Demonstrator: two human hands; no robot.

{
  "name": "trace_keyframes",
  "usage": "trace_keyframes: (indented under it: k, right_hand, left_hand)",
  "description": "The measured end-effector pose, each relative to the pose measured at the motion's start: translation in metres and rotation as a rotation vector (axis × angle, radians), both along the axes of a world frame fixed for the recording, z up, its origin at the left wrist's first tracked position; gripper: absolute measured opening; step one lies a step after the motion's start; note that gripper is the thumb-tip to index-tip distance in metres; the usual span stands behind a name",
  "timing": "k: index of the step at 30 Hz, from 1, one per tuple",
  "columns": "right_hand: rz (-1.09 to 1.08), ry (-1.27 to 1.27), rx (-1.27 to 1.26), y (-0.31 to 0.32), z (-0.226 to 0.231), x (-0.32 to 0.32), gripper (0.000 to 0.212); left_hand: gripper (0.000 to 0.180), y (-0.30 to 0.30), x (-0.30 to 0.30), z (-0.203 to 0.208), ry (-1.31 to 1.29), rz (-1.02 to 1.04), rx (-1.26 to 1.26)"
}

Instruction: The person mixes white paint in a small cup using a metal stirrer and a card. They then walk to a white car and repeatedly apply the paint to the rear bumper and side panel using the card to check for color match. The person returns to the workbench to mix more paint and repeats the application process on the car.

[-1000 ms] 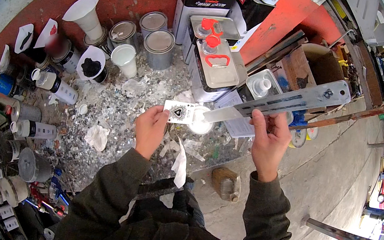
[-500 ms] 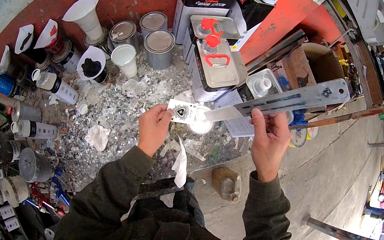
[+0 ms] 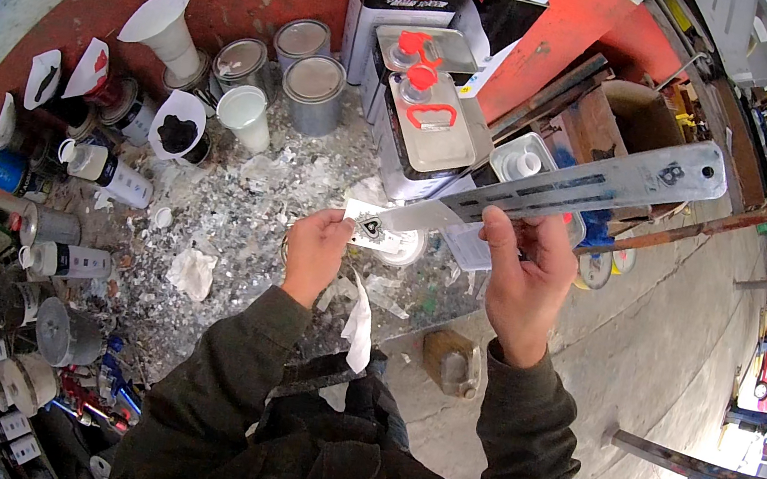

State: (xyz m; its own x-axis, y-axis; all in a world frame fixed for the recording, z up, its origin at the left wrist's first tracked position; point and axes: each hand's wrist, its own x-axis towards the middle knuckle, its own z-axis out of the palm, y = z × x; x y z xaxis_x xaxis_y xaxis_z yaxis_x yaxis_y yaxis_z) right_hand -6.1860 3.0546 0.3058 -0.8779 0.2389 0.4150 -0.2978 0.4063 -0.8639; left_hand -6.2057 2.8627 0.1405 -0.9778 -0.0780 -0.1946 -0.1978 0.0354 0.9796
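In the middle of the bench, my left hand [image 3: 313,253] pinches a playing card [image 3: 368,229] by its left edge. The card is held over a small white-filled cup [image 3: 410,249], hiding part of it. My right hand [image 3: 531,279] grips a long, flat metal stirring stick [image 3: 605,187] with a hole at its far upper right end. Its lower left end is coated white and lies across the card's right part; whether they touch, I cannot tell. A strip of white paper [image 3: 360,322] hangs below the card, near the bench's front edge.
Large metal cans [image 3: 430,131] with red caps stand behind my hands. Paint tins [image 3: 312,96], a white cup [image 3: 245,117] and several bottles line the left and back. Crumpled paper [image 3: 191,274] lies on the speckled bench [image 3: 257,208]. A dirty jug [image 3: 451,363] stands lower right.
The stirring stick's white end has moved left, from over the cup onto the card's right part. My right hand has shifted slightly left, and the card a little right.
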Motion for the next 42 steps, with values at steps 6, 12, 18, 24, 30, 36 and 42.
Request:
trace_keyframes:
  k: [6, 12, 18, 24, 30, 36, 42]
  right_hand:
    - [-0.042, -0.011, 0.101, 0.011, -0.003, -0.002, 0.013]
    - [-0.035, -0.075, 0.094, 0.020, -0.024, -0.007, 0.013]
    - [0.016, -0.147, 0.160, 0.008, -0.043, -0.014, 0.017]
    - [0.049, -0.213, 0.250, 0.006, -0.086, -0.029, 0.020]
    - [0.006, -0.210, 0.197, 0.014, -0.083, -0.029, 0.020]
    - [-0.026, -0.161, 0.207, 0.019, -0.039, -0.016, 0.017]
    - [-0.034, -0.093, 0.108, 0.019, -0.021, -0.009, 0.015]
  left_hand:
    - [0.020, -0.004, 0.001, -0.001, -0.095, 0.010, 0.104]
    - [0.021, -0.011, 0.005, 0.010, -0.179, 0.002, 0.268]
    - [0.022, -0.020, 0.008, 0.012, -0.193, 0.017, 0.293]
    - [0.024, -0.026, 0.013, 0.023, -0.182, 0.039, 0.338]
    - [0.023, -0.030, 0.014, 0.017, -0.126, 0.069, 0.259]
    - [0.022, -0.022, 0.010, 0.005, -0.065, 0.093, 0.102]
    - [0.023, -0.012, 0.007, 0.007, -0.031, 0.096, 0.010]
